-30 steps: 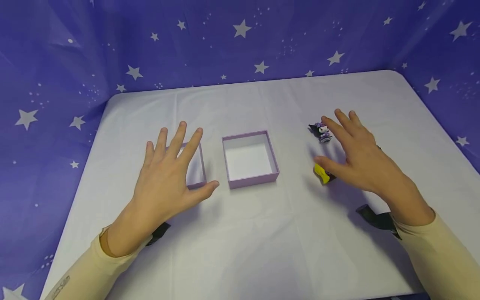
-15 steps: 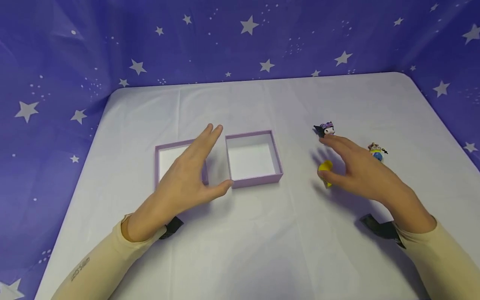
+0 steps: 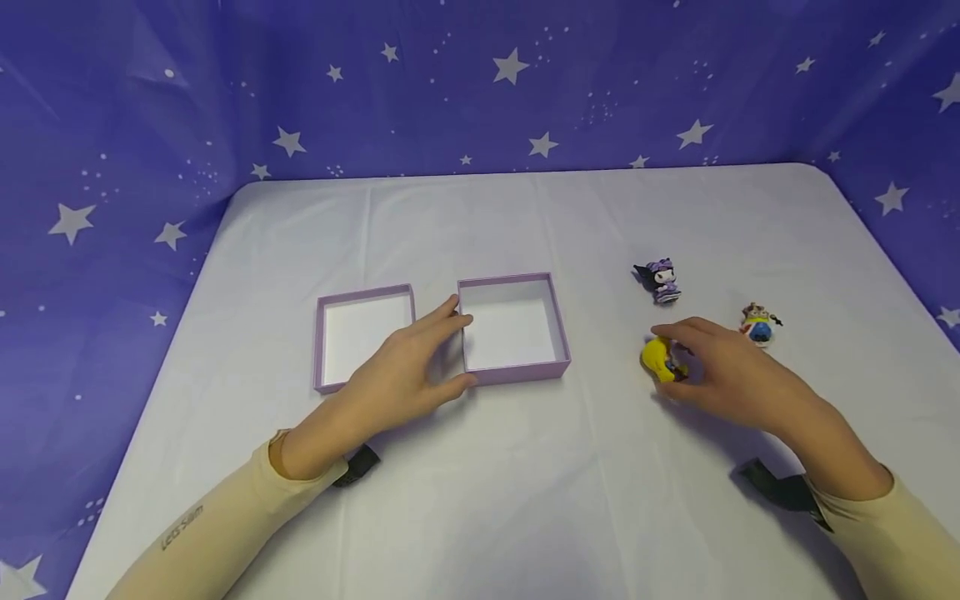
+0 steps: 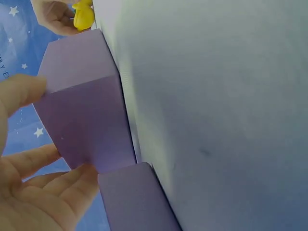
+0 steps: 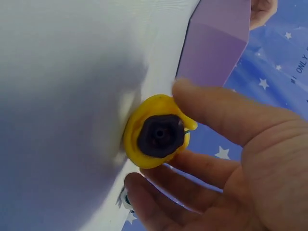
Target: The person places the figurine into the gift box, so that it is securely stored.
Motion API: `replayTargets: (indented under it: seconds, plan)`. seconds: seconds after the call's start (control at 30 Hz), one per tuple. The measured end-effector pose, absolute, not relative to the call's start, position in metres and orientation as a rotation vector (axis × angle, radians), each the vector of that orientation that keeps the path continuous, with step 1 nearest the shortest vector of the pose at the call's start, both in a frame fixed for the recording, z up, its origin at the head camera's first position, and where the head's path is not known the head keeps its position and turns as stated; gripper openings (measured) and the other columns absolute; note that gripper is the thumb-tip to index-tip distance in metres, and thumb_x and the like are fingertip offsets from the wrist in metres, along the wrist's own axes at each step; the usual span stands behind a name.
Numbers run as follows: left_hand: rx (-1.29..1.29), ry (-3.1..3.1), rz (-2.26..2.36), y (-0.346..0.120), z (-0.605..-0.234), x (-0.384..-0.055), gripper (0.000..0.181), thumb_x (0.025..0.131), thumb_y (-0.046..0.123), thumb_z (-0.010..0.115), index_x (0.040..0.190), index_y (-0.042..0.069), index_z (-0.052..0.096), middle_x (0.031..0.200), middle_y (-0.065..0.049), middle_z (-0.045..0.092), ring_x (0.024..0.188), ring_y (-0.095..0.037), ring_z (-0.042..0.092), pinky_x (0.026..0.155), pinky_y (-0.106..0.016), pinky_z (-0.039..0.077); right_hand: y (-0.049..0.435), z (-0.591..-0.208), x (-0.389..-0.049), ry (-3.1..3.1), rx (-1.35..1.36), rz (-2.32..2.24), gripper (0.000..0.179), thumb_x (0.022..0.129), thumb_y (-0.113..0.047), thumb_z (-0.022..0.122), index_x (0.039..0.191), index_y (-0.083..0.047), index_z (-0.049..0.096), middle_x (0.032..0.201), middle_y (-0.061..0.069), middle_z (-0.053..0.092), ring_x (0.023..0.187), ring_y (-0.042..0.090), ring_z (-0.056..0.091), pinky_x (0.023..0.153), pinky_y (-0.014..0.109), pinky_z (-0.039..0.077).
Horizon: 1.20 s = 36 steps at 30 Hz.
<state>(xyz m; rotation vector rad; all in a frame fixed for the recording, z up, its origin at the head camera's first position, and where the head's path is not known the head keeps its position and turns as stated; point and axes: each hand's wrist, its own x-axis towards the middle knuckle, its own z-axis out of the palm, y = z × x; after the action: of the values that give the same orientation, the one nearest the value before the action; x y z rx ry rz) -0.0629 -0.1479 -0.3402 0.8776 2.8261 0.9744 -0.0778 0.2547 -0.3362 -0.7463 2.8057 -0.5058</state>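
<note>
In the head view my left hand (image 3: 401, 367) is at the left front corner of an open lilac box (image 3: 517, 379) with a white inside. Its thumb is at the front wall and its straight fingers reach along the left side and rim, as the left wrist view also shows. My right hand (image 3: 742, 375) has thumb and fingers round a small yellow figurine (image 3: 657, 358). In the right wrist view the figurine's dark round underside (image 5: 161, 135) faces the camera, with the thumb tip against its yellow edge and the fingers beneath.
A shallower lilac box piece (image 3: 360, 329) lies left of the box. Beyond the right hand are a figurine with a black hood (image 3: 662, 282) and a figurine in blue (image 3: 759, 327). All stand on a white-covered table (image 3: 510, 500) before a starry purple backdrop (image 3: 420, 92).
My left hand has moved right and down from above the shallow piece to the box corner. The right hand has lowered and closed round the yellow figurine. The head view has shifted slightly.
</note>
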Motion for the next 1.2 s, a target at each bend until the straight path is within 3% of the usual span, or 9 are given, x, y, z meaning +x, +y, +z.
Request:
replayTargets:
  seconds: [0.2,0.43,0.63,0.87,1.2]
  plan:
    - [0.880,2.822,0.993,-0.147,-0.341,-0.063,0.068,0.087,0.036,0.074,0.141,0.003,0.048,0.153,-0.019,0.033,0.136,-0.028,0.039,0.109,-0.040,0.035,0.254,-0.336,-0.079,2.803,-0.813,-0.518,0.065,0.078,-0.018,0.081,0.136,-0.005,0.055,0.124,0.009,0.058,0.105,0.021,0.057,0.088,0.047,0.050]
    - [0.885,2.827,0.990,-0.148,-0.340,-0.063,0.068,0.087,0.035,0.075,0.141,0.003,0.048,0.153,-0.019,0.033,0.136,-0.028,0.040,0.108,-0.040,0.036,0.245,-0.338,-0.088,2.850,-0.920,-0.619,0.059,0.076,-0.017,0.083,0.129,-0.005,0.061,0.111,0.004,0.061,0.089,0.014,0.063,0.072,0.038,0.054]
    - [0.883,2.841,0.975,-0.148,-0.338,-0.063,0.069,0.087,0.036,0.074,0.142,0.003,0.047,0.154,-0.019,0.032,0.135,-0.028,0.040,0.108,-0.041,0.036,0.232,-0.334,-0.096,2.896,-1.001,-0.673,0.058,0.071,-0.016,0.085,0.124,-0.004,0.064,0.105,-0.001,0.061,0.085,0.010,0.063,0.069,0.036,0.054]
    - [0.884,2.839,0.976,-0.149,-0.337,-0.063,0.069,0.087,0.034,0.074,0.142,0.002,0.047,0.154,-0.019,0.032,0.135,-0.029,0.040,0.108,-0.041,0.036,0.221,-0.325,-0.100,2.906,-0.988,-0.737,0.058,0.070,-0.020,0.086,0.123,-0.008,0.066,0.102,-0.005,0.060,0.084,0.006,0.062,0.059,0.025,0.051]
    - [0.891,2.822,0.998,-0.148,-0.342,-0.062,0.069,0.088,0.034,0.074,0.143,0.002,0.047,0.154,-0.019,0.031,0.136,-0.028,0.038,0.109,-0.041,0.035,0.206,-0.313,-0.102,2.905,-1.017,-0.860,0.057,0.071,-0.027,0.088,0.122,-0.013,0.067,0.103,-0.009,0.061,0.087,0.004,0.064,0.062,0.024,0.053]
